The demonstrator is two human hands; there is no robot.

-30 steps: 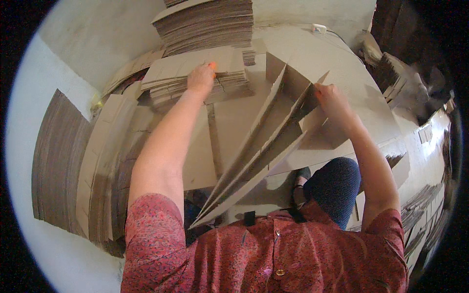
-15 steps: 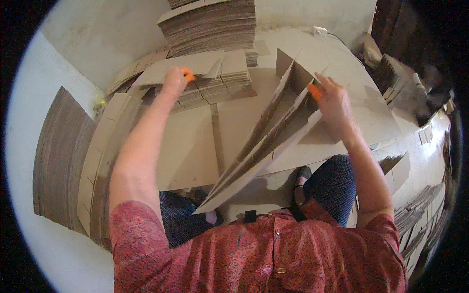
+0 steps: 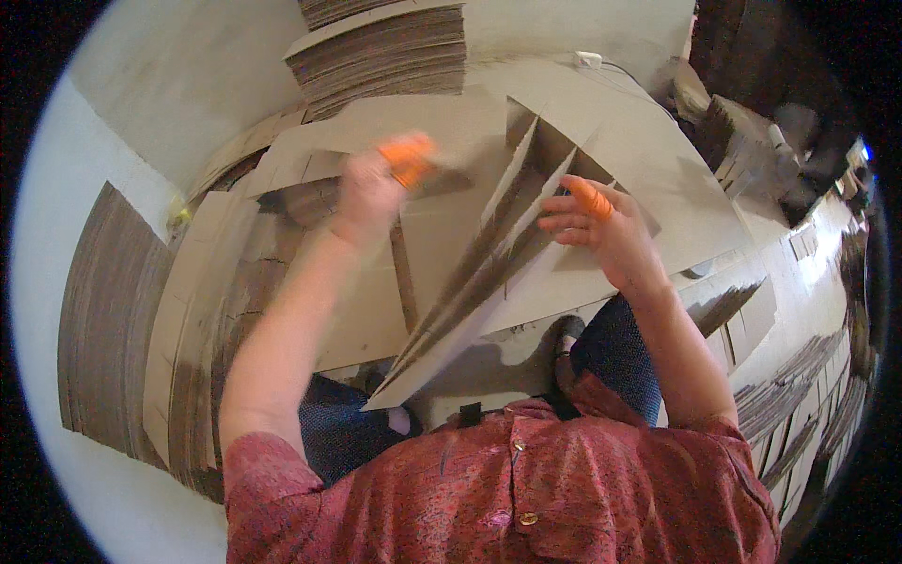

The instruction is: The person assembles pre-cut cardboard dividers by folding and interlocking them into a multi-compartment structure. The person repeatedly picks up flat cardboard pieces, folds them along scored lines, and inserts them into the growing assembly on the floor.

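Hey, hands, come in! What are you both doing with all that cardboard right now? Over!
Left hand raised, blurred, grip unclear. Right hand open, fingers against the upright slotted cardboard strips. Flat cardboard sheets underneath, tall stack behind. Nothing between the hands.

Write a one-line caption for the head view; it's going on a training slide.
Seated person's right hand steadies upright slotted cardboard dividers while the blurred left hand hovers above flat cardboard sheets.

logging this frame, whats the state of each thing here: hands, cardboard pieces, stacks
left hand: raised over the flat sheets, motion-blurred, orange cot on a fingertip, grip unclear
right hand: fingers spread, resting on the slotted cardboard dividers
slotted cardboard dividers: standing on edge, interlocked, leaning
cardboard stack: flat, piled high at the back
upright sheets: on edge at the left
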